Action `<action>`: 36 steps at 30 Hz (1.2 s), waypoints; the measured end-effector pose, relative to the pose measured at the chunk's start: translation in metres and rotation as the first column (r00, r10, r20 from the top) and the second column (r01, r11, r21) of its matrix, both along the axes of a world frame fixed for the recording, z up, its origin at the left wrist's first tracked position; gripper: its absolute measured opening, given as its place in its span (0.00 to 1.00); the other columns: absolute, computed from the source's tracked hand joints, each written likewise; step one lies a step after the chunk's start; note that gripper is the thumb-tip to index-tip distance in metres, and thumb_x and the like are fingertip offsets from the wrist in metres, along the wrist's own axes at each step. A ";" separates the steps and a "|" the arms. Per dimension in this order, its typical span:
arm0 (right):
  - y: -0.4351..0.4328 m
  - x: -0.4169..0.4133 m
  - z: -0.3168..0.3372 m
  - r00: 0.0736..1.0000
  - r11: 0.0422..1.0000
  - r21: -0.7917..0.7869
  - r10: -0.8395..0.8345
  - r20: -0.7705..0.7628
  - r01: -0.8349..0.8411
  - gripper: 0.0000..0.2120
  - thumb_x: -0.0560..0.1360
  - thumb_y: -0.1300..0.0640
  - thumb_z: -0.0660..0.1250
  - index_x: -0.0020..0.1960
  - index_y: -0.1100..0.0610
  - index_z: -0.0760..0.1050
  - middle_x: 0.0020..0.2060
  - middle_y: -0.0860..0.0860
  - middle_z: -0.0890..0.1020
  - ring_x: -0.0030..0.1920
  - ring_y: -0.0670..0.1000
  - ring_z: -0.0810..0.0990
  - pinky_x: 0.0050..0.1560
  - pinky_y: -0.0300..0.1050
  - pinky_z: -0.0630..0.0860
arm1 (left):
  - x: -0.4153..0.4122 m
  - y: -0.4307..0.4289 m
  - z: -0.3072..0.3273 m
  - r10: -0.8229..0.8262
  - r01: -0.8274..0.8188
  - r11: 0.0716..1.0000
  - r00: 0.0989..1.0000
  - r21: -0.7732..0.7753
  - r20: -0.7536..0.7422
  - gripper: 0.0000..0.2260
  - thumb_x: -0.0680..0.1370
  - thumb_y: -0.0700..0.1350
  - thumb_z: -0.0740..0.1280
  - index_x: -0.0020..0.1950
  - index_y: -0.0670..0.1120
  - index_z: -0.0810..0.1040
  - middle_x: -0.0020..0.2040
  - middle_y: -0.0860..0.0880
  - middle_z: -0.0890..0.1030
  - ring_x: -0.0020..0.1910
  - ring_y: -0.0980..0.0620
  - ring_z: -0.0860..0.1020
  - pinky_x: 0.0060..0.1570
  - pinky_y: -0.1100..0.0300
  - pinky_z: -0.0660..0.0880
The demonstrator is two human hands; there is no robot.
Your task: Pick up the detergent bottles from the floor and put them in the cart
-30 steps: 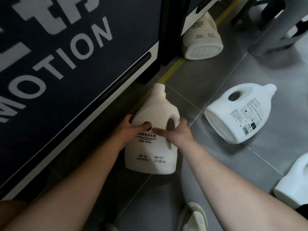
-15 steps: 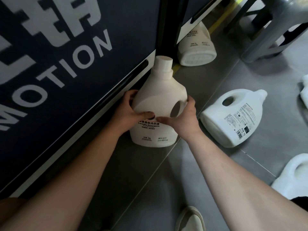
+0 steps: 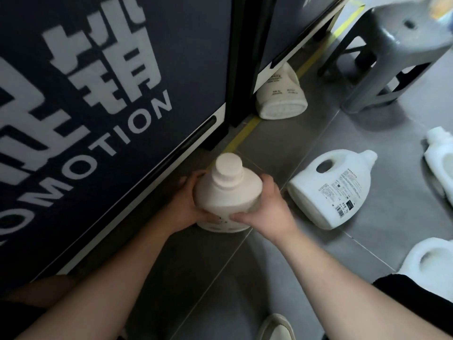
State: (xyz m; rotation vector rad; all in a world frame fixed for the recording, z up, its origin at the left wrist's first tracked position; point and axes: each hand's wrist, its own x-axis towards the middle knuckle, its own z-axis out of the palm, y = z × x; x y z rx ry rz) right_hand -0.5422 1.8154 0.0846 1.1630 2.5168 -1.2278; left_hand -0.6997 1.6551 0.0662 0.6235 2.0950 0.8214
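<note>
This looks like a shop or storeroom floor rather than a home. A tall dark printed panel (image 3: 98, 94) carries large white characters and the letters "MOTION", like a promotional display. Grey floor tiles (image 3: 367, 241) run under a line of yellow tape (image 3: 245, 133). Several identical white detergent bottles (image 3: 331, 190) lie about near a grey plastic stool (image 3: 397, 50).

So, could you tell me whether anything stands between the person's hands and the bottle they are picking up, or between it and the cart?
Nothing separates them: the left hand and right hand already clasp the detergent bottle on both sides. The cart is not in view, so the way there cannot be judged.
</note>
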 end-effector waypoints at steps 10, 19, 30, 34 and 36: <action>-0.016 0.024 -0.001 0.997 0.997 0.035 0.070 -0.028 -0.069 0.55 0.60 0.37 0.84 0.79 0.48 0.61 0.74 0.48 0.70 0.74 0.55 0.72 0.74 0.56 0.72 | 0.019 -0.020 0.003 -0.065 0.066 0.997 0.998 0.041 -0.028 0.50 0.62 0.47 0.87 0.68 0.77 0.58 0.73 0.58 0.61 0.73 0.54 0.65 0.72 0.54 0.66; -0.015 0.017 -0.004 0.989 0.991 0.046 0.125 -0.075 -0.122 0.59 0.56 0.35 0.85 0.79 0.49 0.62 0.75 0.48 0.72 0.75 0.53 0.72 0.75 0.57 0.72 | 0.018 -0.018 0.007 -0.115 0.121 0.988 0.991 0.094 -0.066 0.50 0.61 0.50 0.88 0.70 0.74 0.60 0.77 0.58 0.66 0.74 0.59 0.65 0.73 0.56 0.65; -0.014 0.015 -0.002 0.992 0.999 0.032 0.046 -0.117 -0.042 0.51 0.53 0.37 0.86 0.72 0.46 0.69 0.65 0.43 0.77 0.67 0.52 0.77 0.67 0.54 0.76 | 0.012 -0.012 0.005 -0.145 0.162 0.982 0.977 0.095 -0.159 0.51 0.58 0.51 0.89 0.76 0.59 0.68 0.73 0.56 0.73 0.72 0.54 0.72 0.72 0.49 0.72; -0.012 0.009 0.013 0.990 0.997 0.046 0.066 -0.125 -0.060 0.50 0.54 0.37 0.86 0.71 0.46 0.71 0.60 0.40 0.74 0.67 0.51 0.76 0.71 0.59 0.72 | 0.009 -0.013 0.015 -0.120 0.132 0.985 0.987 0.112 -0.105 0.50 0.58 0.55 0.88 0.74 0.65 0.67 0.73 0.60 0.73 0.73 0.56 0.72 0.74 0.46 0.71; -0.006 0.006 0.028 0.985 0.996 0.044 0.078 -0.151 -0.073 0.49 0.53 0.35 0.86 0.70 0.45 0.71 0.60 0.40 0.76 0.65 0.50 0.77 0.69 0.59 0.73 | 0.006 -0.014 0.029 -0.109 0.118 0.986 0.991 0.120 -0.083 0.51 0.57 0.57 0.88 0.75 0.67 0.66 0.73 0.62 0.73 0.73 0.57 0.72 0.73 0.44 0.73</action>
